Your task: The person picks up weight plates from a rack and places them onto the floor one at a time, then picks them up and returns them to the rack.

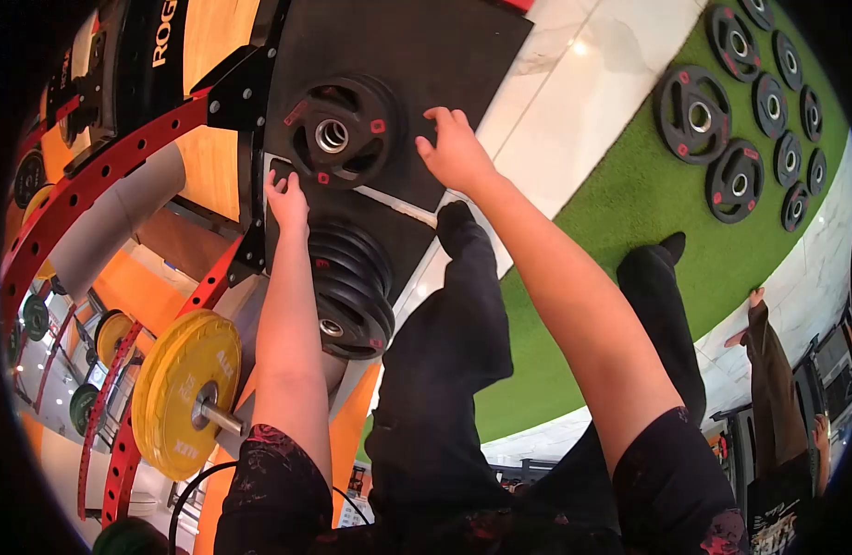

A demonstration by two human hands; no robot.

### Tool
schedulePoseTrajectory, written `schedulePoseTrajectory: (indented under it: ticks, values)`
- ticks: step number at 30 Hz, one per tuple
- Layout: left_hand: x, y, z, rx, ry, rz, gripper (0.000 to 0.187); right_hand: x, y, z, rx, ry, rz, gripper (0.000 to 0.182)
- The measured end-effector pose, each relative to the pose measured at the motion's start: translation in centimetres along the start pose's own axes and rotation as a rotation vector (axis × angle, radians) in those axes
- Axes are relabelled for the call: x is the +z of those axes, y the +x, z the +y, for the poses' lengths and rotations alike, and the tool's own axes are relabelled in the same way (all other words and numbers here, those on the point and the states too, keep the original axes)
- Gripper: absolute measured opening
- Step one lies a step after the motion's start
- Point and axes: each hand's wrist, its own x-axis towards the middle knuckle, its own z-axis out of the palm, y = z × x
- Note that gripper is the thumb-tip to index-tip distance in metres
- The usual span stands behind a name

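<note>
Both of my arms reach forward over a black mat (426, 55). My left hand (288, 199) is just below the near left edge of a stack of black weight plates (366, 120), fingers apart and holding nothing. To the right of that stack, my right hand (456, 153) hovers with its fingers spread and nothing in it; a gap shows between it and the plates. A second stack of black plates (347, 287) lies nearer to me, beside my left forearm.
A red and black rack frame (121, 157) curves along the left, with yellow plates (187, 393) on a bar. Several black plates (699, 116) lie on green turf (592, 222) at the right. Another person (777, 388) is at the far right.
</note>
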Motion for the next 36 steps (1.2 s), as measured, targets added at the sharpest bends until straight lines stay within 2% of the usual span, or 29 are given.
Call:
schedulePoseTrajectory:
  ticks: [1,4,6,9,11,12,13,14,18,21,23,25,30,33,36]
  values:
    - [0.2,0.1,1.2,-0.111,0.000,-0.023,0.067,1.6,1.3,-0.4,-0.001,-0.005,-0.004,0.049]
    - [0.6,3.1,0.2,-0.133,-0.066,-0.130,0.072,5.3,5.2,-1.6,0.078,0.014,-0.032,0.062]
    - [1.4,4.4,0.0,-0.130,-0.129,-0.190,0.073,6.8,7.4,-2.3,0.079,0.004,-0.041,0.063]
    - [2.0,5.9,-1.0,-0.080,-0.162,-0.214,0.063,8.5,8.9,-3.0,0.101,-0.085,0.000,0.060]
    - [1.8,7.8,-3.1,-0.009,-0.122,-0.173,0.059,8.3,8.8,-4.4,0.055,-0.142,0.052,0.056]
    - [2.0,8.0,-3.0,-0.050,-0.088,-0.174,0.063,10.1,9.7,-3.4,-0.015,-0.289,0.121,0.062]
    - [2.5,8.1,-3.2,-0.047,-0.062,-0.125,0.067,8.5,9.2,-5.5,0.151,-0.204,0.082,0.068]
    - [2.7,8.5,-3.6,-0.031,-0.074,-0.124,0.068,8.9,9.6,-5.7,0.159,-0.256,0.109,0.071]
    - [3.2,8.4,-3.1,-0.043,-0.078,-0.168,0.064,10.0,10.6,-5.0,0.154,-0.267,0.210,0.063]
    - [3.3,7.8,-3.3,-0.031,0.074,-0.068,0.063,10.3,10.6,-5.1,0.134,-0.283,0.231,0.061]
    - [3.9,7.5,-3.6,-0.042,0.035,-0.030,0.062,9.6,10.6,-4.8,0.135,-0.295,0.253,0.060]
    - [4.2,7.0,-4.3,-0.015,0.055,-0.011,0.061,9.1,10.1,-4.3,0.173,-0.259,0.180,0.058]
    - [4.2,2.4,-4.6,0.169,0.134,-0.026,0.058,6.0,4.5,-1.1,0.169,-0.161,0.200,0.054]
    - [4.0,-1.4,-3.9,0.251,0.150,-0.076,0.061,2.0,0.4,-0.7,0.166,-0.121,0.217,0.053]
    - [4.3,-7.4,-1.1,0.212,0.105,-0.180,0.062,-3.4,-3.6,-0.7,0.182,-0.133,0.231,0.053]
